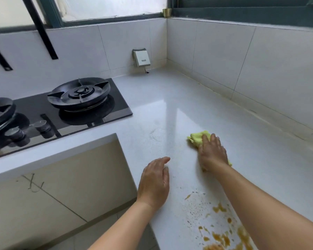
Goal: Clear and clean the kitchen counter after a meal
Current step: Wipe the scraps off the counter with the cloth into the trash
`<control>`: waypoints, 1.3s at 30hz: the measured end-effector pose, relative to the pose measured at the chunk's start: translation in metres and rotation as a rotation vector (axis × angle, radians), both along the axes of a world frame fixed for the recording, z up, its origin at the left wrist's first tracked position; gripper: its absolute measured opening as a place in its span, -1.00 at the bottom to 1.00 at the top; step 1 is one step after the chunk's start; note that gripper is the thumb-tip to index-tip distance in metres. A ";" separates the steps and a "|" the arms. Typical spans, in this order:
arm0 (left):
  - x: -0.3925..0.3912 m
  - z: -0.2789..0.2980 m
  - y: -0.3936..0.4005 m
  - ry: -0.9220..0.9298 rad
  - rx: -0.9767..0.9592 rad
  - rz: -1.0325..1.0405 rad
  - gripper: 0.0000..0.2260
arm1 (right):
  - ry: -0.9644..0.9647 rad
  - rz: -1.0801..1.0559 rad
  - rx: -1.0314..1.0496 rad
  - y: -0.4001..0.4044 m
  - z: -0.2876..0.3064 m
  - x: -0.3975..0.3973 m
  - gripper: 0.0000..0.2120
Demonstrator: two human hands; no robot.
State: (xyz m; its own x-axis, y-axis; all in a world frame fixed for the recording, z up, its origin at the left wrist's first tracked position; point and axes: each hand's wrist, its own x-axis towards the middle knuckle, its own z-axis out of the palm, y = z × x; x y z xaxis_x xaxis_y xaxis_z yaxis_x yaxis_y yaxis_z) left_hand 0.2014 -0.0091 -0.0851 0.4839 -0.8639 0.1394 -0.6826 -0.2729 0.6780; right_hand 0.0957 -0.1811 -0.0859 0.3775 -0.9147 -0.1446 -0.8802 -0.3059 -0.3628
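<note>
A white L-shaped counter [170,98] fills the view. My right hand [212,153] lies flat on a yellow-green cloth [197,138] and presses it onto the counter; most of the cloth is hidden under the palm. My left hand [154,183] rests on the counter's front edge, fingers loosely apart, holding nothing. Orange-brown food smears and crumbs [222,235] cover the counter near me, partly under my right forearm. A faint patch of fine specks [154,134] lies to the left of the cloth.
A black glass gas hob [70,112] with two burners and two knobs sits at the left. A white socket box [141,57] hangs on the tiled back wall. A small brass cup [167,12] stands on the window sill. Beige cabinet doors [61,177] lie below.
</note>
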 end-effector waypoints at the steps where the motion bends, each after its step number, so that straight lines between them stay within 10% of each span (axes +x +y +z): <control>1: 0.005 0.000 -0.003 -0.015 0.006 0.001 -0.67 | 0.005 -0.064 0.000 -0.002 -0.001 0.010 -0.49; 7: 0.023 -0.004 -0.025 -0.038 0.104 -0.031 -0.59 | 0.049 -0.137 0.018 -0.019 -0.001 0.061 -0.45; 21: 0.027 -0.006 -0.024 0.129 0.019 0.038 -0.46 | -0.018 0.568 0.009 -0.024 0.003 0.145 -0.49; 39: 0.013 -0.001 -0.009 0.210 0.046 -0.018 -0.57 | -0.183 0.778 0.188 0.056 0.007 -0.032 -0.38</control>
